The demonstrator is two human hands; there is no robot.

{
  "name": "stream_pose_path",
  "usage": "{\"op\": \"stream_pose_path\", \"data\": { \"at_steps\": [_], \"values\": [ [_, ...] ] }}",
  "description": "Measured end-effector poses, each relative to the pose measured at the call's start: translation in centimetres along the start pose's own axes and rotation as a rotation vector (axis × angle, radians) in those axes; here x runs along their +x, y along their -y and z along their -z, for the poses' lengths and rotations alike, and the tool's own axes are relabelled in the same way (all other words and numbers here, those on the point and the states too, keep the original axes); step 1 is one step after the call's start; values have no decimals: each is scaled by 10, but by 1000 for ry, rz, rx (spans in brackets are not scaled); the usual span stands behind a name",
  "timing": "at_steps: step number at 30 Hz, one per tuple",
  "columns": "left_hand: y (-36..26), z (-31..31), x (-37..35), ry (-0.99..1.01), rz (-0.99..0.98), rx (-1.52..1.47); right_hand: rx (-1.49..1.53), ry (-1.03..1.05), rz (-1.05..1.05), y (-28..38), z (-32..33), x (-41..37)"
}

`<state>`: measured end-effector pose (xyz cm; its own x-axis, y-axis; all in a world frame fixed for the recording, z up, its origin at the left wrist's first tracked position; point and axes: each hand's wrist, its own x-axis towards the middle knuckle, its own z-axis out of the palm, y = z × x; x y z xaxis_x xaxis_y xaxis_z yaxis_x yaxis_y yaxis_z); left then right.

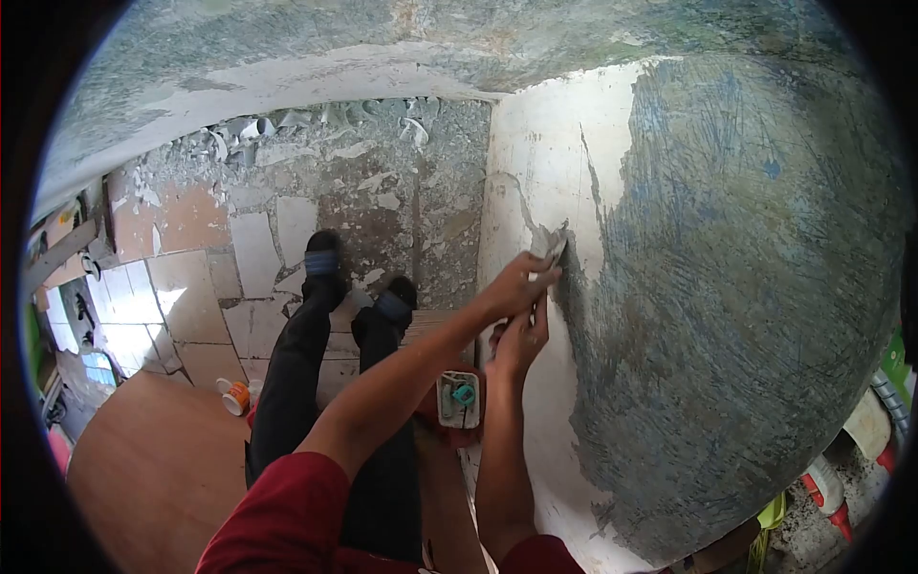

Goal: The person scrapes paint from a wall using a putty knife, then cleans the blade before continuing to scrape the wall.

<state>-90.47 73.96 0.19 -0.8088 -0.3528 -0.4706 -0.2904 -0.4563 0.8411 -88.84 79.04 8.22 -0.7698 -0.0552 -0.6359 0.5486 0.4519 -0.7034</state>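
A scraper (pixel 557 246) presses its blade against the wall, where the white paint (pixel 545 182) borders the bare grey-blue surface (pixel 708 287). My left hand (pixel 517 287) is closed around the tool close to the blade. Just below it, my right hand (pixel 521 342) grips the handle, which is mostly hidden by the fingers. A dark crack with lifted paint runs up the white strip near the blade.
Peeled paint flakes (pixel 411 132) litter the floor along the back wall. Below my arms sits a small white container (pixel 444 404) with a teal object inside. An orange-and-white cup (pixel 235 396) lies beside a brown board (pixel 158 469). Red-tipped tubes (pixel 828 493) are at lower right.
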Motion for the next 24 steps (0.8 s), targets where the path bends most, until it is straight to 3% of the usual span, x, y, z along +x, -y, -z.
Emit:
{"op": "stream_pose_path", "data": {
  "at_steps": [4, 8, 13, 16, 20, 21, 24],
  "values": [
    [9, 1, -2, 60, -4, -10, -44, -22, -6, 4, -4, -13],
    [9, -16, -15, -6, -3, 15, -77, -44, -23, 1, 13, -18],
    [-15, 24, 22, 15, 47, -85, -25, 45, 66, 8, -25, 16],
    [2, -1, -5, -21, -50, -36, 15, -58, 70, -13, -3, -2],
    [8, -5, 22, -104, 57, -45, -43, 42, -30, 19, -3, 16],
    [-3, 10, 33, -36, 66, -29, -15, 57, -75, 23, -11, 28],
    [-7, 20, 29, -41, 116, -162, 8, 102, 5, 8, -17, 33]
  ]
}}
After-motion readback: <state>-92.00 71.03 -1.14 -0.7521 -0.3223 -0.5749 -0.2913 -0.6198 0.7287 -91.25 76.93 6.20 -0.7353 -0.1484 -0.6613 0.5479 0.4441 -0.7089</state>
